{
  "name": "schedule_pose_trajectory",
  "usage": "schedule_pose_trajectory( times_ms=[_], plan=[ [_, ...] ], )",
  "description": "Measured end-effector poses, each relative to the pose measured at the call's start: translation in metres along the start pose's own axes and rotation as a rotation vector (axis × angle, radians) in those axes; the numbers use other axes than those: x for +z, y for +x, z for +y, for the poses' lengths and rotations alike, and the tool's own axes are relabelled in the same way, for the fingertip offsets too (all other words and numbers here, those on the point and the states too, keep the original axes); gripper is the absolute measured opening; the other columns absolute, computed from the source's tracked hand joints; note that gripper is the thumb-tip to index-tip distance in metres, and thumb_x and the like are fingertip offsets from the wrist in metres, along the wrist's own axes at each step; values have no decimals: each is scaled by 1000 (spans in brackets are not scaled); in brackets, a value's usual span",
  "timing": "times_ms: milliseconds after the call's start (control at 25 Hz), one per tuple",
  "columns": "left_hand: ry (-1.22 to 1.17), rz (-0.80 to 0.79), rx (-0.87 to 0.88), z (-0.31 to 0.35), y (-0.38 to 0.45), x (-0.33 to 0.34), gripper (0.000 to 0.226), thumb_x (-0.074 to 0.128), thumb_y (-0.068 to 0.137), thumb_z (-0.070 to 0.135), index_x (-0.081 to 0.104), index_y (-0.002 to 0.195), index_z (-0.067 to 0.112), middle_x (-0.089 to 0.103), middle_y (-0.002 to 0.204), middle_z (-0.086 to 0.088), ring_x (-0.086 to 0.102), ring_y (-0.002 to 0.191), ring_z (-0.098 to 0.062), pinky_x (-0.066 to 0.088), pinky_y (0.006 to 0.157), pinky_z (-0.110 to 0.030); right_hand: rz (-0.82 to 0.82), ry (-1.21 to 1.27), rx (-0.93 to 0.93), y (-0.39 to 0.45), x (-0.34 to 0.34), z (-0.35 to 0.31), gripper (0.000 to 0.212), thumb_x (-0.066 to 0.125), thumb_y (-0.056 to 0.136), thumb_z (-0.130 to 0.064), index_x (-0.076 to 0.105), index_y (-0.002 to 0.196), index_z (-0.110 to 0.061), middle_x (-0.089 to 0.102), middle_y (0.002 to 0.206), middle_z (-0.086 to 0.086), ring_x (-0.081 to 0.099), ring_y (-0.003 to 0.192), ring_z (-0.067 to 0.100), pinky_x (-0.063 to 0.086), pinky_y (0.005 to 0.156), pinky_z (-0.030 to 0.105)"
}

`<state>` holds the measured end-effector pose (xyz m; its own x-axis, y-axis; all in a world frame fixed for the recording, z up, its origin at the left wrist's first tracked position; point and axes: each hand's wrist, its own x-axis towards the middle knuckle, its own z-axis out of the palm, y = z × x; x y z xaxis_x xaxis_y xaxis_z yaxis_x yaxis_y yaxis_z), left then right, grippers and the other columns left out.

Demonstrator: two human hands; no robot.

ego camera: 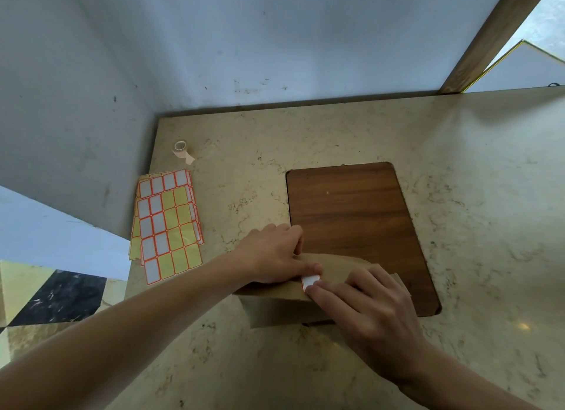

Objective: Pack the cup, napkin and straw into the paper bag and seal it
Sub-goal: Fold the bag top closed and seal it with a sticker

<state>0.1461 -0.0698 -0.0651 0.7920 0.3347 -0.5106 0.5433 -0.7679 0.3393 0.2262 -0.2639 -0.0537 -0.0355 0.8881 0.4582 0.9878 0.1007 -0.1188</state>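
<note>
From the head camera, looking down over the person's arms, the paper bag (pixel 275 308) stood at the near edge of the marble counter (pixel 458 171), its top folded over and partly overlapping the dark wooden board (pixel 351 214) set into the stone. The left hand (pixel 272 253) lay over the far left end of the fold, fingers curled round its edge and the thumb stretched along the flap, which I took as pinning the fold down so it would not spring open. The right hand (pixel 367 302) rested on the bag's top with fingers fairly straight, the fingertips (pixel 315 289) pressing a white sticker (pixel 310 281) with an orange border across the flap's edge, apparently to hold the bag closed. Neither cup, napkin nor straw could be seen; I judged they were inside already, though the fold hid any proof.

To the left, well apart from the bag, lay the sticker sheets (pixel 168 223), many labels already peeled off, within easy reach of the left arm. Beyond them, near the wall (pixel 275 36), sat a small roll of tape (pixel 181 148), unused as far as I could tell.
</note>
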Motion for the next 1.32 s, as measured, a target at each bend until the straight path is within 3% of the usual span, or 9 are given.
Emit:
schedule_pose_trajectory(
  times_ms=[160, 280, 400, 600, 760, 1000, 1160, 1320],
  plan=[
    [-106, -72, 2, -4, -3, -4, 50, 50, 78, 74, 49, 96, 28, 52, 95, 6, 46, 82, -11, 45, 73, -31, 13, -10, -3, 0, 1, 0, 15, 62, 93, -16, 75, 99, -14, 75, 92, 0, 57, 64, 20, 45, 57, 36],
    [-140, -168, -10, -10, -7, -6, 63, 48, 66, 86, 49, 98, 32, 49, 98, 9, 44, 88, -11, 42, 79, -35, 17, -10, -7, 0, 2, -1, 15, 61, 94, -16, 75, 100, -14, 75, 91, -1, 55, 63, 19, 44, 56, 35],
    [-121, -202, -43, -14, -6, -5, 61, 52, 65, 85, 48, 100, 35, 47, 102, 10, 41, 95, -13, 37, 84, -38, -20, -19, 7, -1, 3, -1, 18, 61, 91, -19, 75, 102, -15, 74, 89, 0, 56, 66, 18, 43, 57, 32],
    [-155, -75, -19, -17, -11, -7, 39, 54, 81, 68, 50, 101, 34, 53, 103, 9, 44, 99, -16, 31, 89, -42, -103, -52, 43, 2, 3, -4, 21, 66, 86, -23, 72, 105, -17, 72, 96, 1, 59, 75, 21, 45, 63, 35],
    [-210, -129, -16, -17, -13, -9, 48, 53, 77, 74, 51, 103, 34, 56, 102, 9, 48, 97, -13, 37, 91, -43, -212, -52, 95, 10, -1, -6, 30, 51, 86, -23, 68, 112, -22, 68, 97, 0, 58, 79, 22, 43, 65, 35],
    [-213, 5, 66, -19, -22, -12, 32, 47, 89, 62, 56, 103, 35, 56, 106, 10, 47, 99, -11, 37, 94, -44, -390, -53, 200, 21, -9, -8, 39, 81, 64, -22, 71, 102, -19, 68, 96, 2, 60, 79, 22, 48, 63, 36],
    [-427, 45, 230, -25, -49, -20, 46, 43, 82, 72, 63, 104, 37, 58, 103, 19, 49, 97, 3, 41, 83, -29, -385, -82, 231, 26, -13, -8, 17, 76, 77, -26, 70, 93, -23, 66, 89, -3, 56, 74, 19, 43, 60, 35],
    [-163, 187, 333, -43, -76, -13, 24, 65, 84, 49, 66, 106, 38, 60, 101, 20, 47, 97, 0, 41, 80, -28, -441, -71, 254, 25, -21, 9, 21, 55, 91, -44, 67, 105, -34, 64, 101, -10, 55, 88, 16, 41, 73, 34]
  ],
)
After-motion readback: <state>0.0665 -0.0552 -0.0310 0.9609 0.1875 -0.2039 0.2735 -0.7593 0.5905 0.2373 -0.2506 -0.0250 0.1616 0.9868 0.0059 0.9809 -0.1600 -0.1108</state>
